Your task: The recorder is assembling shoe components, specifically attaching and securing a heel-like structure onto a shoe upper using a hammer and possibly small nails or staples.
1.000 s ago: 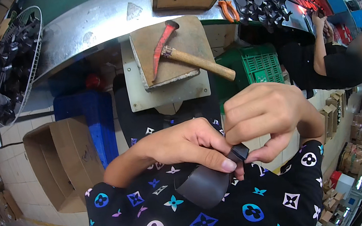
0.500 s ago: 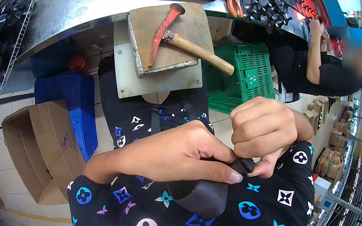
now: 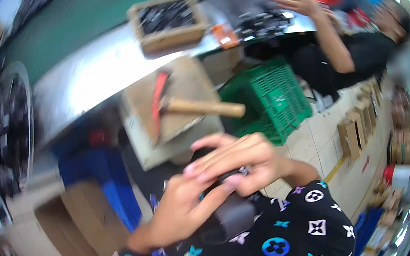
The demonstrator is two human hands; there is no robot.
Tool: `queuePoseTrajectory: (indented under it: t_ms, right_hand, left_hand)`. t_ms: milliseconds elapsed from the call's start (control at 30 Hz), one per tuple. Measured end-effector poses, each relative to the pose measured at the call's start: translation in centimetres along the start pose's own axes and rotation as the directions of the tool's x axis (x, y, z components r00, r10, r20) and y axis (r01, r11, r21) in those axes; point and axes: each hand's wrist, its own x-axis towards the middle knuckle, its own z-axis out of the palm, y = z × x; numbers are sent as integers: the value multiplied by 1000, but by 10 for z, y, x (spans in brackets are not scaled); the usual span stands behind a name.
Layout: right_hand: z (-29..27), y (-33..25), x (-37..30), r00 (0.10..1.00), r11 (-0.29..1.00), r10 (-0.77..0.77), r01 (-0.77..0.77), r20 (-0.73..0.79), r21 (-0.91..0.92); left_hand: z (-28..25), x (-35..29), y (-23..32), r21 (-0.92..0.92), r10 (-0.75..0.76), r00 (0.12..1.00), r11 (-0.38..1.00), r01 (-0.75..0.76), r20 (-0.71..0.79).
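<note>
A dark, smooth, leather-like piece, curved like a broad band, is held between my two hands close to my patterned shirt; what kind of part it is, I cannot tell. My left hand grips it from the left, with the thumb along its top. Over its upper side curl the fingers of my right hand, partly overlapping the left fingers and hiding much of the piece. Beyond my hands, a hammer with a red head and wooden handle lies on a brown-topped block.
A wooden box of small dark parts and orange-handled pliers rest on the metal bench. A green crate stands right, a blue crate and cardboard box left. A person in black works at far right.
The view has swung and blurred. My right hand has moved left over the dark piece, its fingers now lying across my left hand. The other person's arm has risen.
</note>
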Motion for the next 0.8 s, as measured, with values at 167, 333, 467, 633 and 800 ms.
queuePoseTrajectory:
  t_ms: [167,333,467,633,800]
  right_hand:
    - [10,35,-7,990,967,100,-72,-101,244]
    - [10,19,-17,990,997,75,-71,-120,36]
    - [14,38,-14,927,978,198,-165,-319,129]
    - [29,68,0,874,913,281,-117,-395,391]
    - [-32,71,-27,775,939,271,-82,-571,335]
  left_hand:
    - [-7,0,-15,81,-319,948,944,319,-18]
    - [-4,2,-8,157,-170,973,977,145,154]
    - [-5,21,-15,155,-141,986,980,126,86]
    - [-79,-15,-5,397,76,816,897,195,-573]
    - [-231,-10,70,645,653,145,642,416,-743]
